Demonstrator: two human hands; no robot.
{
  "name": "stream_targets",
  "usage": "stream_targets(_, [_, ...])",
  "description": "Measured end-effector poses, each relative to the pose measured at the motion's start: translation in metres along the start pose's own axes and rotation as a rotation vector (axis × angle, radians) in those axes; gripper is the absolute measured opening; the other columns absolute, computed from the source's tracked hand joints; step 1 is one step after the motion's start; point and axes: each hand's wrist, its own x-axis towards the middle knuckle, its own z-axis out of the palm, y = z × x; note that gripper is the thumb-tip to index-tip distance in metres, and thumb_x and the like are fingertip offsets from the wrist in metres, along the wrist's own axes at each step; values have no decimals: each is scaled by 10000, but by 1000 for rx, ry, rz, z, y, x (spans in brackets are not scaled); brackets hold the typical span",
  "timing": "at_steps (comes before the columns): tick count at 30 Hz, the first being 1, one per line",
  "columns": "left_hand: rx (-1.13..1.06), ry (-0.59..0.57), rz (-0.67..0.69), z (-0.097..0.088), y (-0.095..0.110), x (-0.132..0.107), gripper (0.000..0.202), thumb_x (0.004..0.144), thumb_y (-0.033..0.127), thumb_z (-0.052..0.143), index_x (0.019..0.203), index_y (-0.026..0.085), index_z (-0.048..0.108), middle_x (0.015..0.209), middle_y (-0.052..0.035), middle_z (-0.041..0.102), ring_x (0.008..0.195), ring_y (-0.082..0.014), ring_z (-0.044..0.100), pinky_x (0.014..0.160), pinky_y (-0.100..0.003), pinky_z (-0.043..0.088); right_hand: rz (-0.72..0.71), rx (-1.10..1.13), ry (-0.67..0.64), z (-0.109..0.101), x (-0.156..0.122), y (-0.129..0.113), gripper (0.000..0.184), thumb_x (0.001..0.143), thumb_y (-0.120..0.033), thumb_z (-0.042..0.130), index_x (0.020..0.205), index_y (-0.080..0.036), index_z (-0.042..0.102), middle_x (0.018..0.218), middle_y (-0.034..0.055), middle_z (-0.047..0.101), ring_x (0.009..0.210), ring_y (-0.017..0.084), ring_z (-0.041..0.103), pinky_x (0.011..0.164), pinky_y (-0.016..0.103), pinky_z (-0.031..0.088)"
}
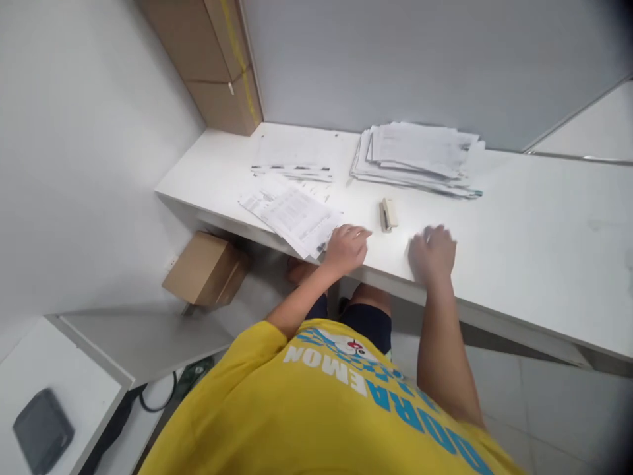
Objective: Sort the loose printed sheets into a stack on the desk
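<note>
My left hand rests on the front edge of the white desk, its fingers curled on the corner of a small stack of printed sheets. My right hand lies on the bare desk to the right, slightly blurred, fingers loosely bent, holding nothing I can see. A beige stapler sits between and just beyond the two hands. Farther back lie a flat set of papers and a thick untidy pile of papers.
Stacked cardboard boxes stand in the back left corner. Another cardboard box sits on the floor under the desk. A lower white surface at the bottom left carries a dark device. A grey partition backs the desk.
</note>
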Motion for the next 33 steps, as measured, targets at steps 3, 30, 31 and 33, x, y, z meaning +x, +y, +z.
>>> stream_targets(3, [47, -100, -145, -20, -26, -27, 583, 888, 324, 612, 1428, 137, 495, 1551, -166, 421, 1464, -370, 320, 1157, -551, 329, 4, 159, 41, -4, -81, -8, 545, 957, -433, 381, 1344, -94, 562, 1507, 256, 422, 1411, 374, 351, 1108, 615, 251])
stream_targets(30, [-168, 201, 702, -8, -18, -116, 625, 932, -2, 356, 1529, 182, 387, 1332, -131, 652, 1201, -201, 656, 989, -297, 558, 657, 2093, -127, -10, -131, -154, 546, 672, -462, 822, 1113, -179, 665, 1138, 93, 728, 1170, 277, 627, 1030, 442, 494])
stream_targets(31, [-171, 210, 707, -10, -17, -117, 609, 938, 4, 350, 1519, 180, 402, 1317, -127, 662, 1186, -196, 665, 979, -289, 561, 651, 2101, -139, -11, -132, -153, 554, 683, -491, 810, 1118, -179, 665, 1138, 97, 727, 1178, 279, 623, 1032, 445, 492])
stream_targets(33, [-172, 227, 695, -12, -15, -116, 604, 946, 17, 351, 1525, 186, 390, 1305, -120, 671, 1170, -193, 674, 973, -290, 567, 631, 2120, -184, -14, -133, -152, 573, 690, -546, 790, 1116, -182, 666, 1117, 99, 733, 1175, 285, 625, 1017, 451, 502])
